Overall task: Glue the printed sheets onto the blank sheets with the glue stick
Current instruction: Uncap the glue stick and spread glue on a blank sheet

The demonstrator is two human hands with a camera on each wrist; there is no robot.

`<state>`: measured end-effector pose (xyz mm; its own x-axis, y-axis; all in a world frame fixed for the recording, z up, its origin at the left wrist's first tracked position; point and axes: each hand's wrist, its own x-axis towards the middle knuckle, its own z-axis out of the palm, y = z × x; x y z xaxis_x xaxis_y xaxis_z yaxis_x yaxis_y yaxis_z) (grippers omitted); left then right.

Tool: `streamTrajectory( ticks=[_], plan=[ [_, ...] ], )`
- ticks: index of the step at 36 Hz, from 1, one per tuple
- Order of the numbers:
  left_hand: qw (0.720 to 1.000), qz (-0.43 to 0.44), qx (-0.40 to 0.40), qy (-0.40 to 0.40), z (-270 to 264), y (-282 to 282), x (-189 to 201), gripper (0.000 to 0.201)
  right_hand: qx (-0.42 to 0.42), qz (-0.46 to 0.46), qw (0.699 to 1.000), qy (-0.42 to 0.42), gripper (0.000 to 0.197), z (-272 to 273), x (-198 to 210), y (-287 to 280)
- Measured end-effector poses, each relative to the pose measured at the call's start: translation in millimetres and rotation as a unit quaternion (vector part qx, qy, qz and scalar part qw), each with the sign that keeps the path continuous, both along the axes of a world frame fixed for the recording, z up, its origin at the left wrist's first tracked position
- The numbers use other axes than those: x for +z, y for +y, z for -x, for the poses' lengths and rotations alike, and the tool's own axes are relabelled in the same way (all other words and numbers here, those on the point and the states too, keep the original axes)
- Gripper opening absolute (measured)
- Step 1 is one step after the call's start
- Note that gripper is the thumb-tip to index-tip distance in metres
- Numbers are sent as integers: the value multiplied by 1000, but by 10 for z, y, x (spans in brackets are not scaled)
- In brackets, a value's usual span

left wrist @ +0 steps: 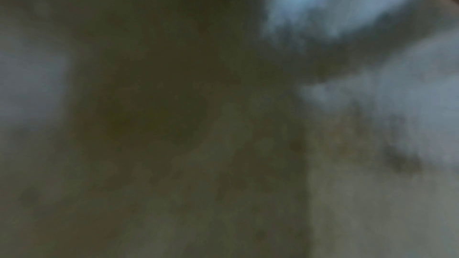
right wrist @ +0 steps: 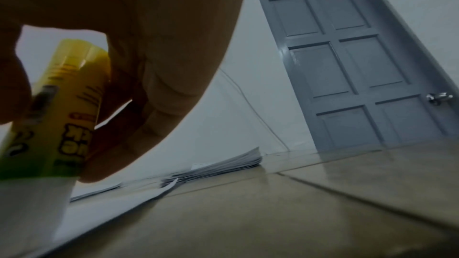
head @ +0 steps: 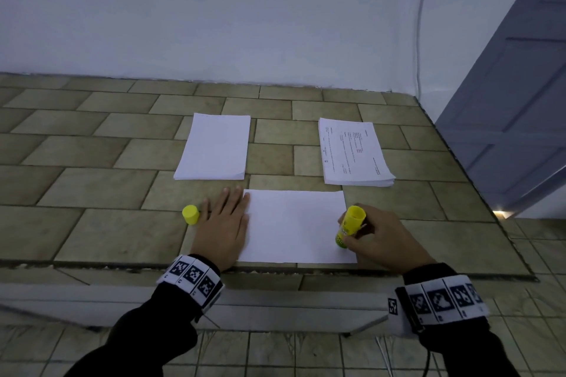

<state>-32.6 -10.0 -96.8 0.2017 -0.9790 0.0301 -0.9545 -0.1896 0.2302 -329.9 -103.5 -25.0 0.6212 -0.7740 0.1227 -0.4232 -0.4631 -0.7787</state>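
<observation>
A single white sheet (head: 294, 226) lies near the front edge of the tiled surface. My left hand (head: 225, 223) rests flat on its left edge, fingers straight. My right hand (head: 373, 239) grips the yellow glue stick (head: 350, 225), tip down on the sheet's right side; in the right wrist view the glue stick (right wrist: 59, 109) stands between thumb and fingers on the sheet (right wrist: 104, 209). The yellow cap (head: 190, 214) stands beside my left hand. Behind are a blank stack (head: 214, 147) and a printed stack (head: 353, 153). The left wrist view is dark and blurred.
The tiled surface (head: 92, 180) ends at a white wall behind and drops to a tiled floor (head: 526, 242) on the right. A grey door (right wrist: 347, 66) stands to the right. A thin cable (head: 421, 24) runs down the wall.
</observation>
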Motion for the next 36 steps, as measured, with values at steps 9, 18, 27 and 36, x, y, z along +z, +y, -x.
streamTrajectory(
  ticks=[9, 18, 27, 36],
  plan=[
    [1000, 11, -1, 5, 14, -3, 14, 73, 128, -23, 991, -13, 13, -866, 72, 238],
    [999, -25, -38, -5, -25, 28, 67, 70, 195, -2, 978, 71, 23, -1334, 129, 373],
    [1000, -5, -12, 0, -14, 16, 32, 59, 160, 1, 984, 84, 13, -1589, 170, -11],
    [1000, 14, -8, -12, -13, 14, 37, 63, 105, -9, 992, 65, 10, -1688, 181, -258]
  ],
)
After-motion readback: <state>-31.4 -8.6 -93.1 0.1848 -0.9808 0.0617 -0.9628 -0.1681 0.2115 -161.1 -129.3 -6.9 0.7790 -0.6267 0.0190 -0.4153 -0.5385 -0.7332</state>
